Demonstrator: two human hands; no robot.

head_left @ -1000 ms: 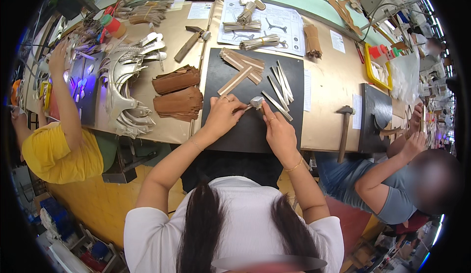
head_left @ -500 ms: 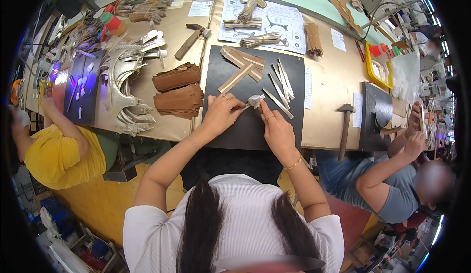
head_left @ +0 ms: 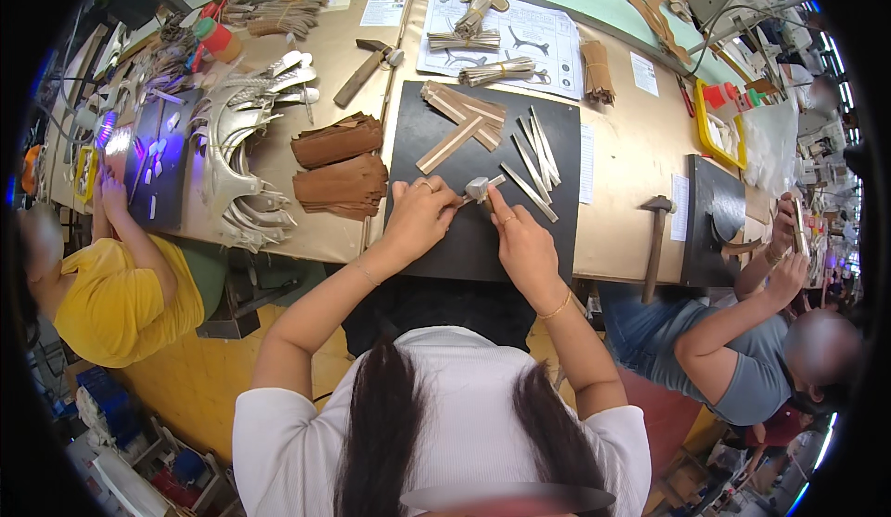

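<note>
My left hand is closed around the thin handle of a small hammer. Its grey metal head is over the black board. Close to that head, my right hand has its fingers bent with the tips pinched at a short pale strip, mostly hidden by the hammer head and fingers. Beyond my hands lie brown strips with pale stripes, overlapping at an angle. Several narrow whitish strips are scattered on the board's right part.
Two stacks of brown leather pieces and curved silvery parts lie to the left. Hammers rest on the table at the back left and right. Printed sheets with bundled strips are behind. Co-workers sit on both sides.
The hammer head and both hands stay almost in place; more of the pale strip shows beside the head. The left co-worker's arms have shifted.
</note>
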